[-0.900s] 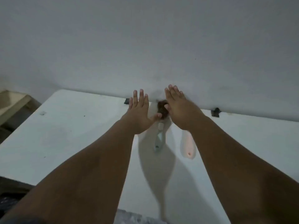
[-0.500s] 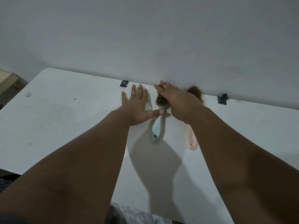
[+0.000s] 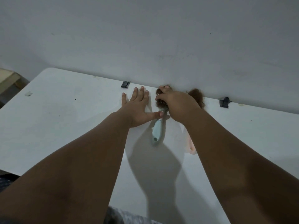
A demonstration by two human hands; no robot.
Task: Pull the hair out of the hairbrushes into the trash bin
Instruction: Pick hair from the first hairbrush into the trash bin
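Indoors, two bare hands at a white worktop (image 3: 64, 118) set against a pale wall (image 3: 145, 38). Left grip (image 3: 137, 109) spread flat on the surface, thumb touching the neck of the blue-handled hairbrush (image 3: 156, 130). Right grip (image 3: 178, 104) curled over that brush's head, fingers closed into the brown hair (image 3: 160, 102) matted there. Two hairbrushes counted, side by side near the far edge. Pink hairbrush (image 3: 191, 147) largely hidden under the right forearm, only the handle end showing. Two tufts of hair counted, the second tuft (image 3: 196, 96) just beside the wall, its seat on the pink brush impossible to confirm. Two black clips (image 3: 125, 84) on the far edge, one either side of the hands. Patterned fabric (image 3: 116, 215) cut off at the bottom.
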